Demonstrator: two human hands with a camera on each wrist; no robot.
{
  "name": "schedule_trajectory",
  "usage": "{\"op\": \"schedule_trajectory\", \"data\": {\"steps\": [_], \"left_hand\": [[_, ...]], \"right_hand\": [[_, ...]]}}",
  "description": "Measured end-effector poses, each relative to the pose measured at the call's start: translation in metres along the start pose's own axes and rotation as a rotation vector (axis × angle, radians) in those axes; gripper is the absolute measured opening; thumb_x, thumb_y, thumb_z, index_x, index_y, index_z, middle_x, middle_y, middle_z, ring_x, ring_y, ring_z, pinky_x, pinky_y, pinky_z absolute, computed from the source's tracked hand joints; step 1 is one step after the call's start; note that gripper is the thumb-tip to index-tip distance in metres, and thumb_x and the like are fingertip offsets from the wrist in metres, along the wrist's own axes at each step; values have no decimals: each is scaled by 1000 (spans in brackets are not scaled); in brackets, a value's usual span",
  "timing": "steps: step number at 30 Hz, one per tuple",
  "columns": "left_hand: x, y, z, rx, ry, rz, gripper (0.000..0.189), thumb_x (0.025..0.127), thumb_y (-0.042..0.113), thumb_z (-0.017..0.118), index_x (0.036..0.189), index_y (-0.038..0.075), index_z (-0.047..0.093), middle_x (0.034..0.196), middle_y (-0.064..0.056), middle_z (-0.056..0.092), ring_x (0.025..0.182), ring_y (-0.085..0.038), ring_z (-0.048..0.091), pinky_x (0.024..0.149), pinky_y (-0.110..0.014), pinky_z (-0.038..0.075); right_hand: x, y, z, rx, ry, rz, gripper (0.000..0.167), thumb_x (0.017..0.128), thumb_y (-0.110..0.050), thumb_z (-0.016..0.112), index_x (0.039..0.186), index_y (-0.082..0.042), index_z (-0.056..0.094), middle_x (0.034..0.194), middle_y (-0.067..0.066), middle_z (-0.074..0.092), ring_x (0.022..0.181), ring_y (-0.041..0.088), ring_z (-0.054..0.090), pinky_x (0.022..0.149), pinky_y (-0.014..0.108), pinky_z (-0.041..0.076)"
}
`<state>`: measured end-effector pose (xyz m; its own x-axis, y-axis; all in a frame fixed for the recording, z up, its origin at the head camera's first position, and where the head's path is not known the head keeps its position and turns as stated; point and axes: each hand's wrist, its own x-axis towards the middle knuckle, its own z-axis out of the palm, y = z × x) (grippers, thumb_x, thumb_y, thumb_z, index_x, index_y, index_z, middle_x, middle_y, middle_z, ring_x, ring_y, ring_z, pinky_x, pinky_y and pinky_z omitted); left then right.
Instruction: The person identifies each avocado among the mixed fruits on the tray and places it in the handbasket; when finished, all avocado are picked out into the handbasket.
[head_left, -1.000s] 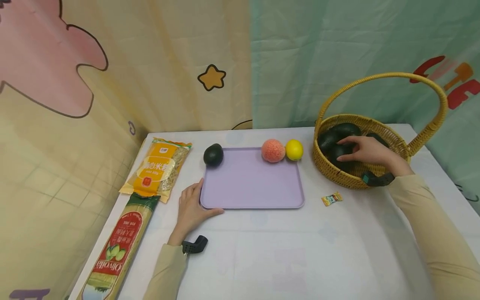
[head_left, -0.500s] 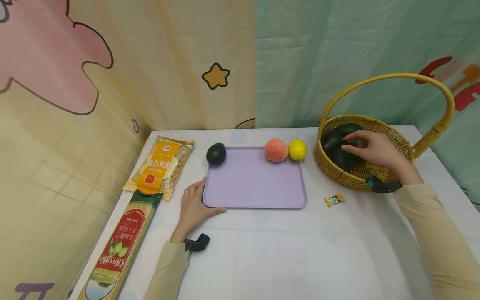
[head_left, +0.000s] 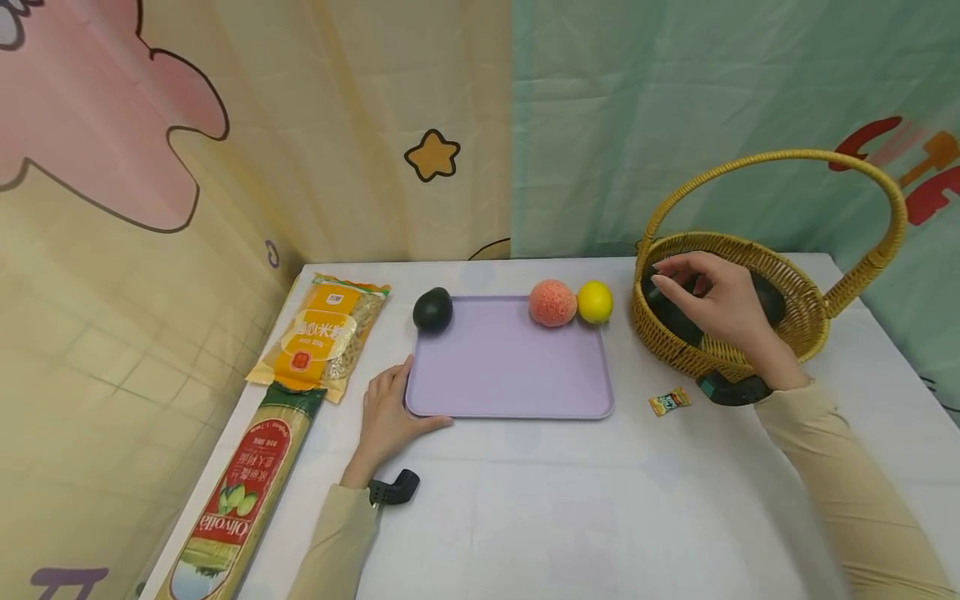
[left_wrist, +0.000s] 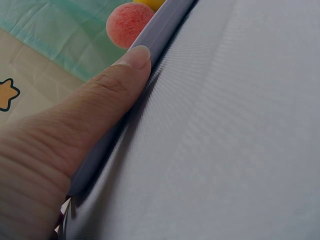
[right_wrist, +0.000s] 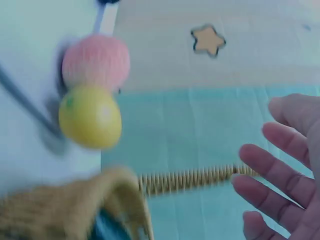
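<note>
My left hand rests at the near left corner of a lilac tray, its thumb straight along the front rim. In the left wrist view that thumb lies against the tray's edge. My right hand hovers over the wicker basket, fingers loosely bent with nothing between them. Beneath and beside it are dark green avocados, partly hidden by the hand. Another avocado sits at the tray's far left corner. A fuzzy pink peach and a yellow lemon stand at its far right.
On the left lie an orange-and-clear bag of grain and a long pack of spaghetti. A small wrapped candy is in front of the basket, whose tall handle arches above it. Curtains hang behind the table.
My right hand has risen from among the avocados and shifted left over the basket; an avocado now shows at its right. My left hand has stayed at the tray corner.
</note>
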<state>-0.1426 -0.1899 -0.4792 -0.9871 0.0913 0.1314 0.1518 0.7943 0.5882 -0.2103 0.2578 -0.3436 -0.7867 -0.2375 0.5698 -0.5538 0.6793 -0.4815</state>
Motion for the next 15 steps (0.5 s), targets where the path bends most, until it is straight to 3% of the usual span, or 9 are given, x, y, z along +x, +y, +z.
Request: {"op": "schedule_trajectory", "data": {"steps": [3, 7, 15], "left_hand": [[0, 0, 0, 2, 0, 0, 118, 59, 50, 87, 150, 7, 25, 141, -20, 35, 129, -37, 25, 103, -52, 18], [0, 0, -1, 6, 7, 4, 118, 59, 50, 86, 150, 7, 25, 141, -20, 35, 129, -37, 25, 104, -52, 18], [0, 0, -1, 12, 6, 10, 117, 59, 50, 86, 150, 6, 26, 140, -21, 36, 128, -38, 25, 103, -52, 19]], "right_hand": [[6, -10, 14, 58, 10, -56, 16, 85, -5, 70, 101, -5, 70, 90, 4, 67, 76, 4, 51, 62, 20, 38], [16, -25, 34, 110, -15, -63, 15, 87, -9, 69, 102, -6, 70, 94, 3, 68, 78, 9, 54, 62, 25, 40], [35, -53, 87, 196, -145, -52, 24, 87, -17, 70, 107, -5, 68, 96, 6, 68, 82, 19, 58, 64, 40, 47]]}}
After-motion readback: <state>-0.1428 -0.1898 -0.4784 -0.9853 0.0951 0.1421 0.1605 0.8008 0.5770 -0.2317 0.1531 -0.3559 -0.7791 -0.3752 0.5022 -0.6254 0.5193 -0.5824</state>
